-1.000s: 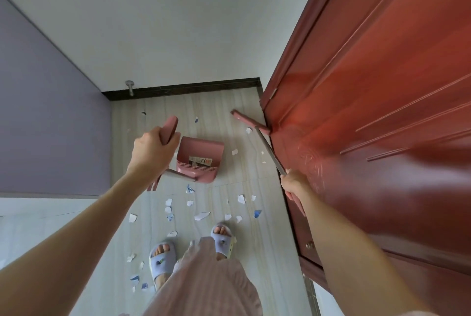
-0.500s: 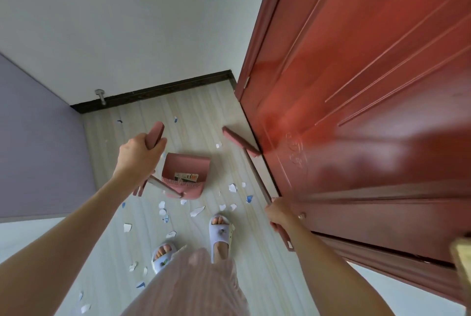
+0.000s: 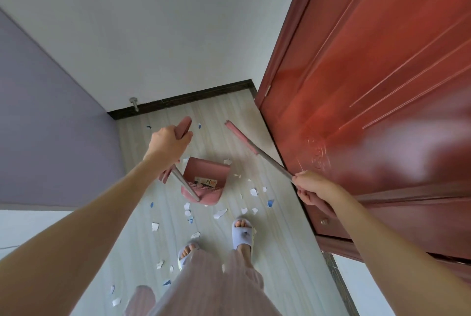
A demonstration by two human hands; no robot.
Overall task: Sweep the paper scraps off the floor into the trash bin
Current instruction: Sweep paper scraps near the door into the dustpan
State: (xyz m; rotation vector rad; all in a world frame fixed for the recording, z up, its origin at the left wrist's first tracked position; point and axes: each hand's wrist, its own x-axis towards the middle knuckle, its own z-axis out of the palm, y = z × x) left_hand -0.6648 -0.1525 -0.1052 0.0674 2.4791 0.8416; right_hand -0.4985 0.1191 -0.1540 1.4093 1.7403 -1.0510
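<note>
Fingers (image 3: 307, 197) gripping broom (image 3: 244, 141), dustpan (image 3: 204, 180) holding labelled card, scraps (image 3: 220, 213) beside

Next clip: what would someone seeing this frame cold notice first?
Probably the big red door filling the right side, standing against the pale floor. Then the two hands: the left hand grips the handle of a pink dustpan at centre, and the right hand holds a pink broom beside the door. White and blue paper scraps lie scattered around the slippered feet.
</note>
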